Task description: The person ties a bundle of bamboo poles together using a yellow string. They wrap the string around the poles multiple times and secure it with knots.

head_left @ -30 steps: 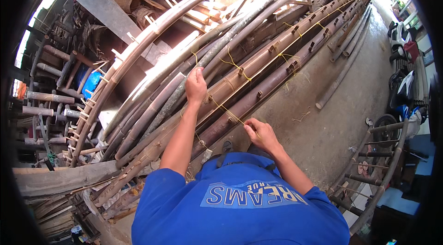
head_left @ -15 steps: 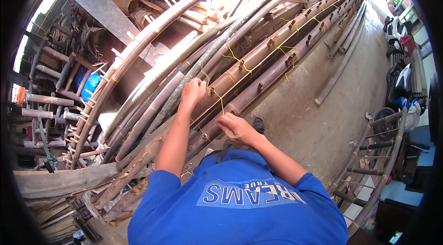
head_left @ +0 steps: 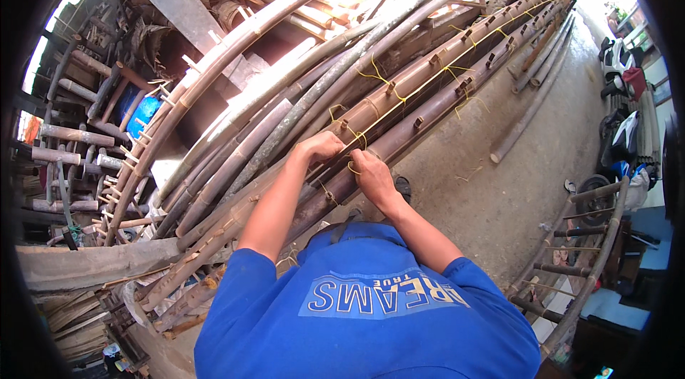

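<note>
Two long brown bamboo poles lie side by side, a left pole (head_left: 428, 72) and a right pole (head_left: 399, 138), with short wooden pegs standing out of them. Thin yellow string (head_left: 360, 138) is looped round a peg and across the gap between the poles. My left hand (head_left: 319, 148) is closed low over the left pole, its fingertips at the string and partly hidden. Close beside it, my right hand (head_left: 374, 175) pinches the string above the right pole, and a small loop shows at its fingers. Farther along, other knots of yellow string have loose ends.
More bamboo poles (head_left: 285, 118) lie to the left, beside a curved rail (head_left: 207, 83) set with pale pegs. A ladder-like bamboo frame (head_left: 606, 236) stands at the right. Several thin poles (head_left: 524, 122) rest on the concrete floor (head_left: 457, 200). Stacked bamboo frames (head_left: 78, 136) fill the far left.
My left hand has come down and right, from up beside the left pole to close by my right hand. My right hand has risen slightly, rightward, and the string between them has drawn in.
</note>
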Demonstrator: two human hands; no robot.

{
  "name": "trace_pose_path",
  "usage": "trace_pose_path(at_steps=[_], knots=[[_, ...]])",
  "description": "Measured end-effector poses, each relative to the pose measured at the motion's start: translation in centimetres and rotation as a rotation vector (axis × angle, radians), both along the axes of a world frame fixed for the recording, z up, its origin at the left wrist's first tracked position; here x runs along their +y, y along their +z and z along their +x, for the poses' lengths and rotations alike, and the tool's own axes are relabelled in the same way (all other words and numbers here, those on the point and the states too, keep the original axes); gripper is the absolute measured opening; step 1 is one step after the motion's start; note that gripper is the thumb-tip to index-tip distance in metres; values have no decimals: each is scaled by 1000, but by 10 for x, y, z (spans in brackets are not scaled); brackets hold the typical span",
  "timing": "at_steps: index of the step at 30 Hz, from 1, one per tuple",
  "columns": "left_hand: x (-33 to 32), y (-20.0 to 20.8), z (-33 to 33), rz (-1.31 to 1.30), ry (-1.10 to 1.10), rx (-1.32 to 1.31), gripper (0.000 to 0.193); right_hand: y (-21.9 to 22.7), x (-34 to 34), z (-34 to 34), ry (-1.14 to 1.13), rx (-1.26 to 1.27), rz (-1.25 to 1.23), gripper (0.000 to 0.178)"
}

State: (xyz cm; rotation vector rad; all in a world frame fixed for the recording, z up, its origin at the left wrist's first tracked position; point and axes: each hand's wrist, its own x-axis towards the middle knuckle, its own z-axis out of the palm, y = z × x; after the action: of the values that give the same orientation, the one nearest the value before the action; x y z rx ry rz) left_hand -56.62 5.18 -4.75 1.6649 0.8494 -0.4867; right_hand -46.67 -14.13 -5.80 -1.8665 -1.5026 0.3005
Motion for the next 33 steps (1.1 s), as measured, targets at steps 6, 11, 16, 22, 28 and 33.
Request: trace_pose_path(at_steps=[6, 11, 16, 22, 28, 33], knots=[[8, -12, 4, -30, -26, 46, 25, 2, -2, -2, 15, -90, 17, 10], [4, 5, 4, -86, 2, 12, 24, -4, 3, -4, 3, -100, 5, 10], [-2, 0, 5, 107, 24, -46, 27, -9, 18, -5, -65, -106, -98, 15], [-21, -37, -10, 199, 443, -341, 33, 15, 22, -2, 70, -281, -229, 13], [-37, 11, -26, -512, 1259, -689, 34, 39, 42, 28, 241, -664, -87, 8], [-50, 3, -26, 225, 791, -567, 33, 40, 47, 49, 129, -298, 44, 14]])
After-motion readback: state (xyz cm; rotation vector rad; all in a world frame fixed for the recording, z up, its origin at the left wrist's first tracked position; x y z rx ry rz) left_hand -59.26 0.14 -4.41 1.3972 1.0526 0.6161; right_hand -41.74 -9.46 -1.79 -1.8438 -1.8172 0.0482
